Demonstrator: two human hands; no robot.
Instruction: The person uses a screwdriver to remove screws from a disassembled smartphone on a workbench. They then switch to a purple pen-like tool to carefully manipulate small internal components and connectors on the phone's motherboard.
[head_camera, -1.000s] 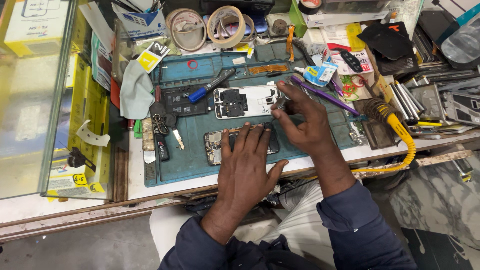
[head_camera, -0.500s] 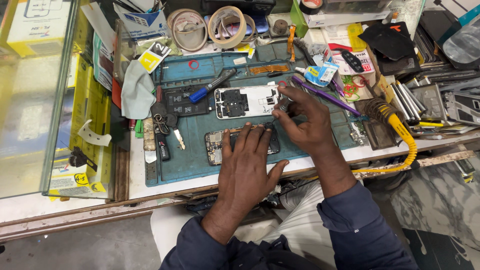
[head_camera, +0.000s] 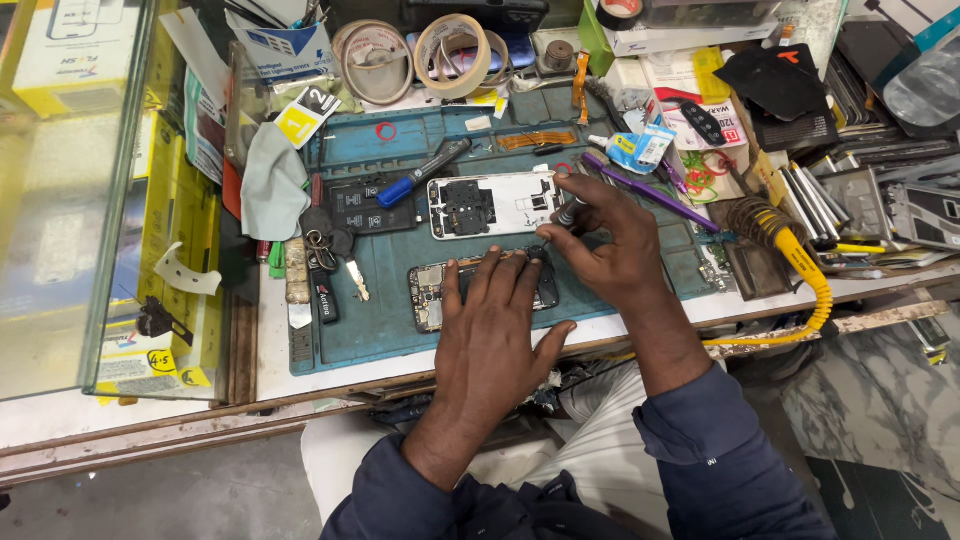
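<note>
An opened phone (head_camera: 432, 288) with its insides showing lies on the blue work mat (head_camera: 360, 330). My left hand (head_camera: 495, 330) rests flat on it, fingers spread, holding it down. My right hand (head_camera: 610, 245) grips a small screwdriver (head_camera: 568, 214), its tip pointing down at the phone's right end. Just behind lies the white phone back cover (head_camera: 495, 205), inner side up. A black battery (head_camera: 362, 208) and a blue-handled tool (head_camera: 420, 172) lie on the mat to the left.
Tape rolls (head_camera: 455, 50) stand at the back. A purple tool (head_camera: 650, 192), a soldering iron with yellow cable (head_camera: 795, 265), keys (head_camera: 322, 240), a grey cloth (head_camera: 272, 185) and boxes crowd the bench. A glass case (head_camera: 70, 200) stands at left.
Almost nothing has moved. My left hand still presses on the phone and my right hand keeps the screwdriver at the phone's right end.
</note>
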